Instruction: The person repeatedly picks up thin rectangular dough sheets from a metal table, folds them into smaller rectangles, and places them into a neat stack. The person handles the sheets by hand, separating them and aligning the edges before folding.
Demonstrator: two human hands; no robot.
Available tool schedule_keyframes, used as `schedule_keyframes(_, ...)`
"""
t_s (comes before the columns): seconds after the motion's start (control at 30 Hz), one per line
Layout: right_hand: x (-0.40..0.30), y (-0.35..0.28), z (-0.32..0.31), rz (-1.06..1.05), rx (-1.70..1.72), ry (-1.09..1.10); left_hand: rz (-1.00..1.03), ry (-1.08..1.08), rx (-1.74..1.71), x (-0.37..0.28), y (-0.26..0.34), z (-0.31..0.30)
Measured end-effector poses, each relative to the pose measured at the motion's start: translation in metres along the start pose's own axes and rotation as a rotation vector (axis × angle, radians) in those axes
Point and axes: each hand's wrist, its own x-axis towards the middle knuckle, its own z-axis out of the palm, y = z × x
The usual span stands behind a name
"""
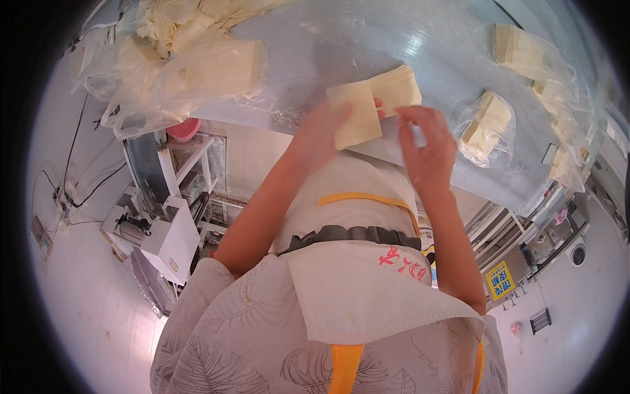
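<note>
My left hand point(322, 130) grips a pale square dough wrapper point(355, 115), with the thumb on top and fingertips showing past its right edge. Whether it is one sheet or several, I cannot tell. Just behind it, a fanned stack of wrappers point(397, 88) rests at the front of the metal table and is partly covered by the held square. To the right of that stack is my right hand point(430, 147), slightly blurred. Its thumb and forefinger are curved, with a gap between them, near the stack's lower corner. Nothing shows between those fingers.
At the left on the metal table point(305, 59) lie bagged wrappers point(221, 66) and a heap of loose dough strips point(187, 19). A small bag of wrappers point(487, 125) sits right of my hand, with more bagged stacks point(526, 51) beyond. Below the table stands a white machine point(170, 241).
</note>
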Motion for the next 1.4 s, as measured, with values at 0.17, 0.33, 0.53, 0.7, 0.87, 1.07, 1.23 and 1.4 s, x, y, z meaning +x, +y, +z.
schedule_keyframes(0.17,0.029,0.054,0.020,0.119,-0.143,0.173,-0.019,0.023,-0.009,-0.007,0.003,-0.008)
schedule_keyframes(0.33,0.030,0.064,0.028,0.195,-0.097,0.162,-0.008,0.086,-0.002,-0.011,0.004,-0.002)
schedule_keyframes(0.53,0.033,0.061,0.030,0.390,0.082,0.189,-0.003,0.073,0.006,-0.012,0.001,-0.001)
schedule_keyframes(0.7,0.037,0.070,0.028,0.502,0.191,0.185,-0.012,0.075,0.001,-0.012,0.000,-0.001)
schedule_keyframes(0.87,0.039,0.055,0.024,0.509,0.193,0.207,-0.014,0.072,0.014,-0.013,-0.001,-0.002)
schedule_keyframes(1.07,0.040,0.059,0.022,0.507,0.138,0.183,-0.011,0.072,0.025,-0.014,-0.002,-0.002)
schedule_keyframes(1.23,0.037,0.068,0.029,0.363,-0.006,0.224,-0.009,0.069,0.029,-0.015,-0.001,0.000)
schedule_keyframes(1.4,0.027,0.057,0.025,-0.083,-0.357,0.309,-0.014,0.028,-0.003,-0.016,-0.004,-0.010)
